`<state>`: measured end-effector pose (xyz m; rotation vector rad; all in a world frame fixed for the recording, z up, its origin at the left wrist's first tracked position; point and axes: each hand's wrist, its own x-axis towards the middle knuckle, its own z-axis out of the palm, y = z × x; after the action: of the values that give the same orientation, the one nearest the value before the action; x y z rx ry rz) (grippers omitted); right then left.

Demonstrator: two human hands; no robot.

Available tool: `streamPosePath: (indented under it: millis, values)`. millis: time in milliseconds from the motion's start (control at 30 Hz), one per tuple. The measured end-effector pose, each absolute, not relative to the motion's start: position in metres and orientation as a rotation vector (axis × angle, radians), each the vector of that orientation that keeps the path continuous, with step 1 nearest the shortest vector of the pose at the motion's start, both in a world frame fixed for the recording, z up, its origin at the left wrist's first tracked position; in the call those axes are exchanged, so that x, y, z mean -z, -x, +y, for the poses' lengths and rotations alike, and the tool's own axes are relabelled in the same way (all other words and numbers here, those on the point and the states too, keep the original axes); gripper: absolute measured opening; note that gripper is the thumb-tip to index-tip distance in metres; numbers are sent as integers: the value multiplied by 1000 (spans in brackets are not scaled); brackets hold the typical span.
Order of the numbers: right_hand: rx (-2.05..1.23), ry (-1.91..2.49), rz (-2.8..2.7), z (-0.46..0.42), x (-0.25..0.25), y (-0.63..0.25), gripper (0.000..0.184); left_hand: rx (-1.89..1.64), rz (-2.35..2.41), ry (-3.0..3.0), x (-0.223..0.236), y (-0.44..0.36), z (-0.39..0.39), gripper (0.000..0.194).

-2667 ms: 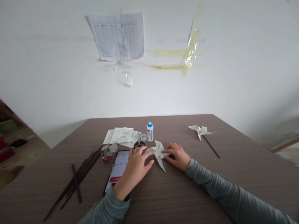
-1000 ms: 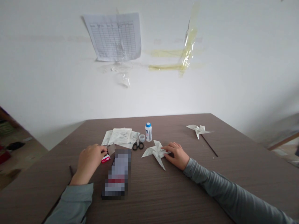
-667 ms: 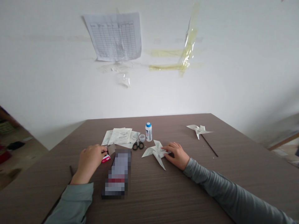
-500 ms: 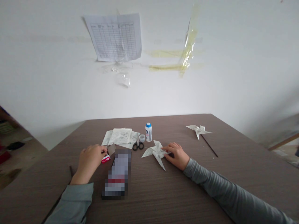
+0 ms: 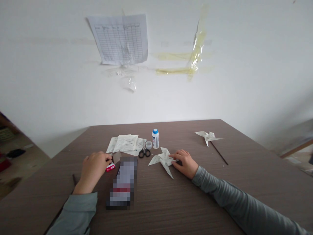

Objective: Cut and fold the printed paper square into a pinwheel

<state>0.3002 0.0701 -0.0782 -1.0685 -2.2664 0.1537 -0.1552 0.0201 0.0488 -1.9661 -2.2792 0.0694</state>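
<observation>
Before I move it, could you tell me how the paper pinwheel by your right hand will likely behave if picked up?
The paper pinwheel looks thin and light, so it will probably bend easily where pinched. Its blades seem only loosely folded, so they may spring apart or crease.

The blurred phone [image 5: 121, 182] lies in the way between the left hand [image 5: 93, 169] and the right hand [image 5: 185, 164]. A hand can pass in front of it, over the brown table [image 5: 156, 209].
</observation>
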Motion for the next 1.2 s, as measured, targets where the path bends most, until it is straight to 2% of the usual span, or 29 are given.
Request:
streamPosePath:
  millis: [200, 533, 900, 1200]
  values:
    - [-180, 1095, -2267, 67, 75, -300, 34, -37, -2250, 1963, -52, 152, 18, 48]
    - [-193, 1127, -2255, 64, 68, -298, 31, 134, -2277, 2037, -39, 167, 26, 32]
    - [-191, 1122, -2268, 65, 70, -298, 29, 77, -2296, 1979, -48, 156, 21, 35]
    - [-180, 1112, -2265, 65, 72, -298, 30, 33, -2318, 1973, -51, 150, 18, 47]
